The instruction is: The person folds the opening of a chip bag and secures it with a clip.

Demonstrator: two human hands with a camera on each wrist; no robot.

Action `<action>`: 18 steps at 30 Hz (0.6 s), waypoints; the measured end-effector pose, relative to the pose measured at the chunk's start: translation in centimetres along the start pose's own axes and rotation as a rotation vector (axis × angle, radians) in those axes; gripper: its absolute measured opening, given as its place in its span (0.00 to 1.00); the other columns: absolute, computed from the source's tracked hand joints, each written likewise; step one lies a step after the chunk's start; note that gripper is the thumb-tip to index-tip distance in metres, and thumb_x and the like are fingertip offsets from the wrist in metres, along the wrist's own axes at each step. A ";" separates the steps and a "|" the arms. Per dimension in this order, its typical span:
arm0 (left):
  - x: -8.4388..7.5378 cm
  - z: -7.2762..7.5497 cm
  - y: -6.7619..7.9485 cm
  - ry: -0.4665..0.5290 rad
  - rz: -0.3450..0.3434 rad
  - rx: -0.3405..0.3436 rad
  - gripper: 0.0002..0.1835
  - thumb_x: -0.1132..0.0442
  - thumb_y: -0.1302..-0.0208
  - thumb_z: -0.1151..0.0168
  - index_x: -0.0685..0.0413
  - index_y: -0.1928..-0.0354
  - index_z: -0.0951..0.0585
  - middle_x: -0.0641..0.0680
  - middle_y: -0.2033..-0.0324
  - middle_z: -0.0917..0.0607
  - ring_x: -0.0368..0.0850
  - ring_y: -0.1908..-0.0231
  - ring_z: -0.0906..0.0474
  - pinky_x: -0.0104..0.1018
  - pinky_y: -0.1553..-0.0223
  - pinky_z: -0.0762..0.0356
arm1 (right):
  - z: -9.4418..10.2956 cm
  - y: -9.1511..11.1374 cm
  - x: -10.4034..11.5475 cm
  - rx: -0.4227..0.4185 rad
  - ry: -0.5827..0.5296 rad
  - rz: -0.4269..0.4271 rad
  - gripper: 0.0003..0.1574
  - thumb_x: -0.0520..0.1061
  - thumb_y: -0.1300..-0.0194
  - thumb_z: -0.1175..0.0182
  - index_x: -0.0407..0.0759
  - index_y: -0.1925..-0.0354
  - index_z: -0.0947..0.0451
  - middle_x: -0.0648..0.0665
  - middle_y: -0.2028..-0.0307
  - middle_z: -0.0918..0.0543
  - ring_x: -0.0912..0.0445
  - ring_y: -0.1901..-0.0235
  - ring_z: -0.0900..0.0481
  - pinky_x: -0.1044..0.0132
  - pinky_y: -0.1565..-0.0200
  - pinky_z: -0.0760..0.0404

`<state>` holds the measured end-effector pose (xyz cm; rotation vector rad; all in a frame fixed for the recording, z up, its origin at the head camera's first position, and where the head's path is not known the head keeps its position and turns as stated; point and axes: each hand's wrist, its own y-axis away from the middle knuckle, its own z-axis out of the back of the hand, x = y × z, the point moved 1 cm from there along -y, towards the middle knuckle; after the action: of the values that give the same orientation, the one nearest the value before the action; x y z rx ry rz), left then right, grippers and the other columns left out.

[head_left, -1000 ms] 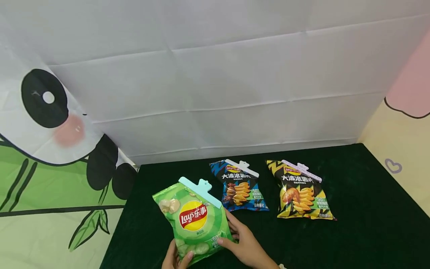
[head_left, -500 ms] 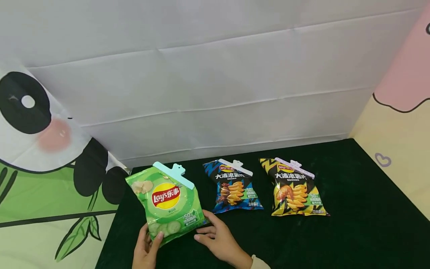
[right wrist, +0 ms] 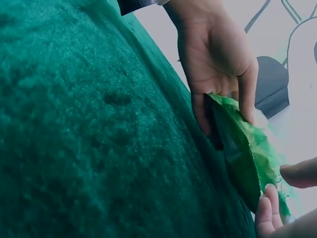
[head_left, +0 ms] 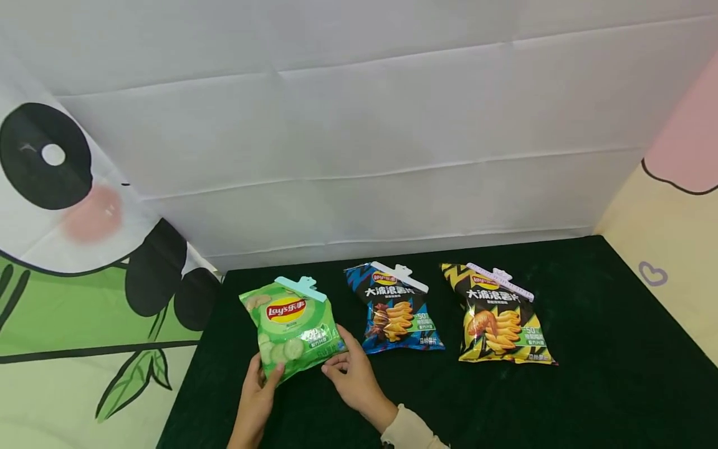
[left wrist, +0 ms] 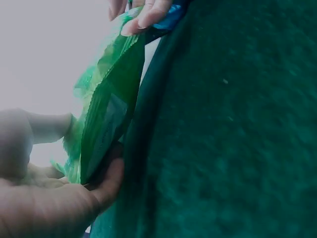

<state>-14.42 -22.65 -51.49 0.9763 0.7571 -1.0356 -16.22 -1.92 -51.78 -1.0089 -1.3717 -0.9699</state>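
Observation:
A green Lay's chip bag (head_left: 294, 340), its top closed by a light-blue plastic clip (head_left: 301, 287), leans away from me at the table's left. My left hand (head_left: 259, 390) grips its lower left corner, thumb on the front and fingers behind. Its underside shows in both wrist views, with the bottom seam raised towards me. At the lower right corner my right hand (head_left: 354, 377) touches the bag with loosely bent fingers. In the head view its thumb stands off the bag's front. The left wrist view shows the right fingertips (left wrist: 132, 27) right at the seam.
A blue chip bag (head_left: 395, 315) with a white clip (head_left: 399, 277) lies just right of the green one. Further right is a yellow-and-black chip bag (head_left: 501, 321) with a pale purple clip (head_left: 499, 282). Dark green cloth (head_left: 594, 386) covers the table, and a white backdrop (head_left: 359, 212) stands behind.
The green bag has moved left, away from the blue bag, and tipped back so its top sits lower. My right thumb has come off its front; my left hand keeps its grip.

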 end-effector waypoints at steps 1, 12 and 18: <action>0.1 -0.2 -0.1 -0.007 -0.002 0.003 0.40 0.36 0.35 0.51 0.46 0.29 0.49 0.57 0.36 0.32 0.39 0.45 0.31 0.29 0.49 0.32 | 0.1 0.0 -0.1 -0.007 0.010 -0.001 0.46 0.38 0.36 0.40 0.53 0.27 0.51 0.39 0.37 0.35 0.53 0.56 0.21 0.74 0.57 0.21; 0.2 -0.6 -1.1 -0.119 -0.029 0.031 0.45 0.33 0.38 0.49 0.51 0.29 0.51 0.62 0.33 0.37 0.56 0.36 0.37 0.53 0.39 0.37 | 1.2 0.7 0.8 -0.079 0.080 0.005 0.45 0.41 0.37 0.39 0.46 0.28 0.48 0.37 0.33 0.35 0.55 0.62 0.18 0.73 0.62 0.20; -0.1 -1.0 -1.1 -0.203 -0.007 0.064 0.51 0.30 0.40 0.50 0.57 0.28 0.55 0.67 0.31 0.44 0.63 0.32 0.44 0.60 0.36 0.40 | 1.5 0.6 0.9 -0.097 0.038 -0.031 0.44 0.43 0.37 0.39 0.47 0.29 0.47 0.40 0.29 0.39 0.56 0.61 0.19 0.72 0.63 0.21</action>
<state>-15.50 -21.95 -52.12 0.9079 0.5633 -1.1514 -16.11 -0.28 -50.90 -1.0386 -1.3222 -1.0819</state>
